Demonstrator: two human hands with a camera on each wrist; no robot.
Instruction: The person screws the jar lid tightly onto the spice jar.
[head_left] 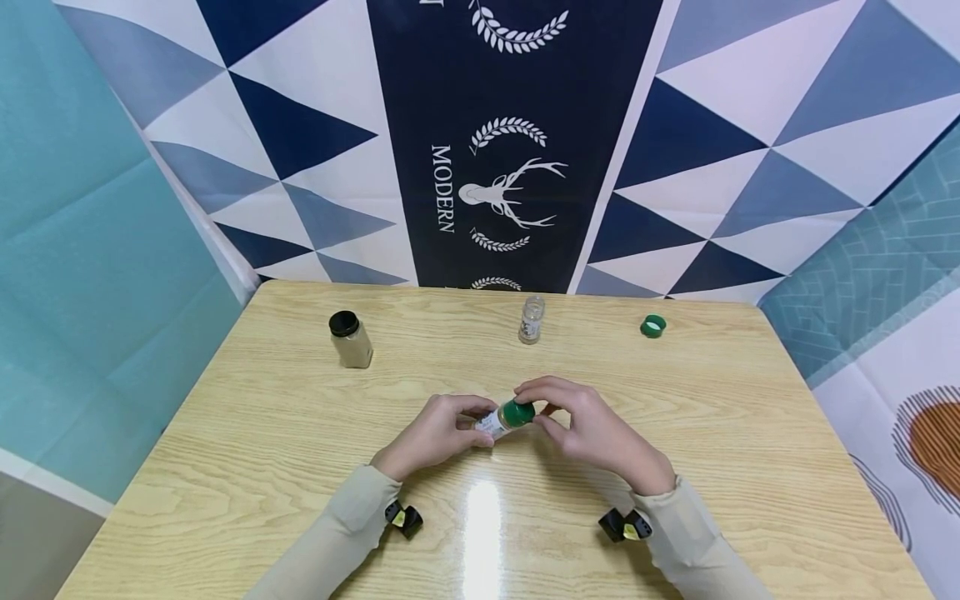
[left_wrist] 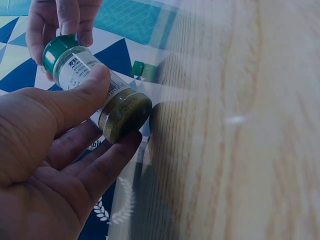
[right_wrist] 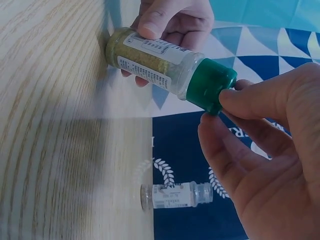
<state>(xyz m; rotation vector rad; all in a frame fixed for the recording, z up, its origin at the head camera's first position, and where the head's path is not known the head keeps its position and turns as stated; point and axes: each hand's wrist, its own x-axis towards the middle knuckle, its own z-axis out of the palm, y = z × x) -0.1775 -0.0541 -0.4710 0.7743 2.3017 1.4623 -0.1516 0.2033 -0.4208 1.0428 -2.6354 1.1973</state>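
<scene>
Patterned cloth [head_left: 322, 75] in blue, white and dark panels hangs behind a pale wood worktop [head_left: 285, 475] with a bright glare streak on its near half.

Seasoning jar [head_left: 489, 426]: near the middle of the worktop, between the person's hands, tilted, with the green cap [head_left: 518, 413] toward far right and the base toward near left. Whether the base touches the wood, cannot tell.

Left grip [head_left: 435, 431]: closed round the jar body, thumb along the label, fingers supporting from the other side. Right grip [head_left: 581, 421]: thumb and fingertips pinching the green cap.

Step in hand, as I judge it: working the cap while the other hand steadies the body. Best practice: keep the left hold low and firm so the glass cannot spin, turn from the right wrist, and keep the axis straight through cap and neck. Brown-green contents sit short of the neck; a steeper tilt could bring them to the mouth, so more upright seems safer. Whether the cap is seated or loose, cannot tell.

Elbow room: clear jar [head_left: 532, 321], uncapped, stands far, just right of middle; loose cap [head_left: 653, 326] lies far right; black-capped jar [head_left: 351, 340] stands far left. All sit well apart from the hands.
</scene>
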